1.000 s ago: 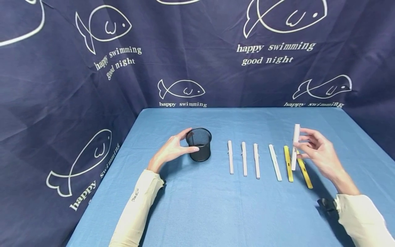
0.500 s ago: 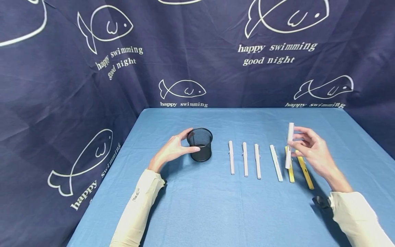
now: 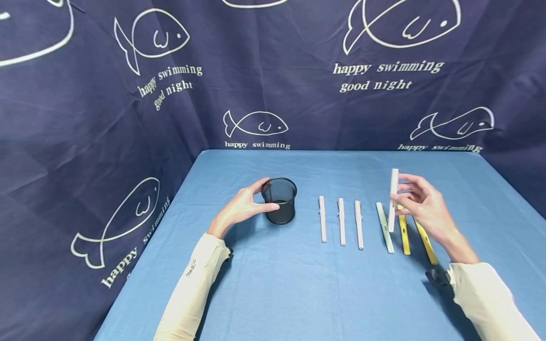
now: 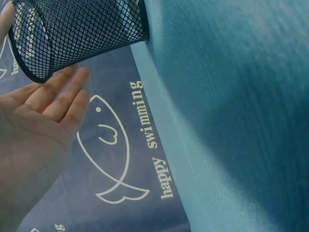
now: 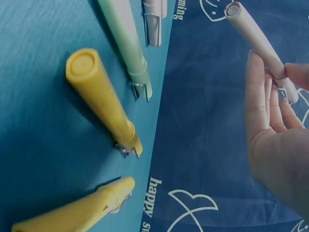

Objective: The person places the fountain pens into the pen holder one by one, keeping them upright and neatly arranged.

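My left hand (image 3: 244, 205) holds a black mesh pen holder (image 3: 285, 214) upright on the table, with the thumb on its near side and fingers at the far rim. In the left wrist view the mesh wall of the pen holder (image 4: 91, 29) shows above the hand (image 4: 36, 125). My right hand (image 3: 426, 203) pinches a pale pink pen (image 3: 393, 201) between thumb and fingers, nearly vertical and raised above the table. Below it lie a mint green pen (image 3: 385, 228) and two yellow pens (image 3: 404, 233), the upper parts of the yellow ones partly hidden by the hand.
Three pale pink pens (image 3: 341, 222) lie side by side between the pen holder and the green pen. The blue cloth-covered table (image 3: 290, 293) meets a dark blue curtain (image 3: 307, 109) with white fish prints at its back and left.
My right hand has moved left with the pale pink pen, from above the yellow pens to beside the green one. The left hand keeps its hold; the view has shifted slightly.
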Demonstrator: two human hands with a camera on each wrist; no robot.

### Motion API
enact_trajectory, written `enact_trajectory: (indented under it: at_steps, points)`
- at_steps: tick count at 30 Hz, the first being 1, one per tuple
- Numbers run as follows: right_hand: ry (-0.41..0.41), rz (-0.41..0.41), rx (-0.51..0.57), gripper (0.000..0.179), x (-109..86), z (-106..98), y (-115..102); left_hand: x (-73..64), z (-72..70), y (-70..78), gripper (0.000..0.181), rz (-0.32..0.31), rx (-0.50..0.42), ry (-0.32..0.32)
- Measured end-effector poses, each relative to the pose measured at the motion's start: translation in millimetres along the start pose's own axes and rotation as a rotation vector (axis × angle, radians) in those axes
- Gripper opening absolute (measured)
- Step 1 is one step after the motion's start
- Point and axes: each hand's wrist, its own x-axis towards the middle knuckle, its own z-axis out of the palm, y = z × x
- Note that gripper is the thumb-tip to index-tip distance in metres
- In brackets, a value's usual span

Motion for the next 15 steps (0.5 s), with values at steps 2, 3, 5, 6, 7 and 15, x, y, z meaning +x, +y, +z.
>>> enact_trajectory:
  at_steps: [2,3,5,6,7,15]
  points:
    - [-0.007,-0.003,-0.017,0.046,1.6,2.5,0.4,-0.1,0.1,-0.2,0.094,-0.001,0.000,-0.001]
    - [-0.011,-0.005,-0.027,0.046,2.4,3.8,0.7,-0.3,0.1,-0.2,0.094,-0.004,-0.002,-0.002]
    - [-0.022,-0.011,-0.032,0.045,4.0,6.3,1.5,-0.7,0.0,0.1,0.094,-0.009,-0.003,-0.005]
    - [-0.026,-0.012,-0.035,0.045,4.7,7.5,1.9,-0.8,-0.2,0.3,0.094,-0.012,-0.004,-0.007]
    - [-0.030,-0.013,-0.038,0.045,5.3,8.8,2.1,-1.0,-0.4,0.4,0.094,-0.014,-0.006,-0.008]
    - [-0.043,-0.032,-0.057,0.045,10.9,19.0,3.9,-0.1,-1.1,-0.5,0.094,-0.022,-0.007,-0.010]
